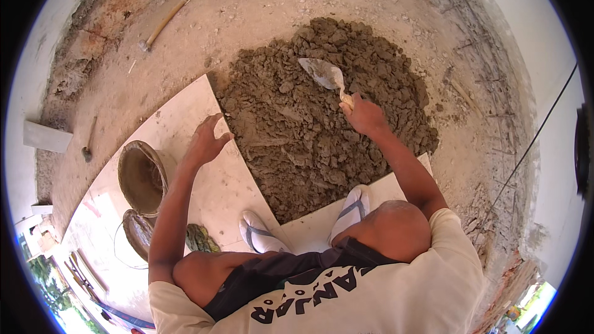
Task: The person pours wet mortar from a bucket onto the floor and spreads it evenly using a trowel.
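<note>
My right hand (366, 116) is closed round the wooden handle of a trowel (324, 74). The trowel's grey, mortar-smeared blade points up and left over a broad heap of wet brown mortar (297, 154). Whether the blade touches the heap I cannot tell. My left hand (207, 141) has its fingers apart and nothing in them, over the pale floor tiles (185, 111) at the heap's left edge. Left of that forearm stands a mortar-stained bucket (141, 176), its inside dark and dirty.
A second, smaller bucket (137, 232) stands nearer me on the tiles. On the bare ground lie a wooden-handled hammer (163, 26), another thin-handled tool (89, 140) and a loose tile piece (47, 136). Broken concrete with exposed bars (489, 86) runs along the right wall.
</note>
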A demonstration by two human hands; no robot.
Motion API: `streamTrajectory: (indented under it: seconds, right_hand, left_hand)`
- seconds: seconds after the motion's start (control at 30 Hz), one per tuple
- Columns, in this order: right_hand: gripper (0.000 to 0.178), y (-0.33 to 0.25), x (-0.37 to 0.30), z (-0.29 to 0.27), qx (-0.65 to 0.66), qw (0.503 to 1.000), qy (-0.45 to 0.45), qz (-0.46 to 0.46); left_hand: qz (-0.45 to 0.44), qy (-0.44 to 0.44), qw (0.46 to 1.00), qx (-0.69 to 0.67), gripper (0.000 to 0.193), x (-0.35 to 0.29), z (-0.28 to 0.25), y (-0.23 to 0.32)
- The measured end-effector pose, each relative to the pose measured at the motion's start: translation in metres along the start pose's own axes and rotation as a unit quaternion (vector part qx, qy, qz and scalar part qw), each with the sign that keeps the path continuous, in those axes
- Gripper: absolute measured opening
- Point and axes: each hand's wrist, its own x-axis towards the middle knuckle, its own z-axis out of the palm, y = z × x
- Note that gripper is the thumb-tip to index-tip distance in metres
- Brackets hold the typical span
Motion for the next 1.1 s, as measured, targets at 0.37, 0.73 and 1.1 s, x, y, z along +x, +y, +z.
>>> streamTrajectory:
  seconds: [0.37, 0.73, 1.1]
  right_hand:
    - [0.062, -0.005, 0.023, -0.053, 0.014, 0.999, 0.0, 0.047]
    - [0.065, 0.026, 0.09, -0.047, 0.005, 0.998, 0.028, 0.056]
    - [0.068, 0.044, 0.089, -0.057, 0.041, 0.993, 0.009, 0.111]
  left_hand:
    - [-0.078, -0.059, 0.995, 0.001, 0.076, 0.012, 0.031, -0.037]
    - [-0.169, -0.119, 0.973, 0.103, 0.098, 0.02, 0.071, -0.09]
    - [-0.177, -0.139, 0.967, 0.119, 0.101, 0.003, 0.068, -0.079]
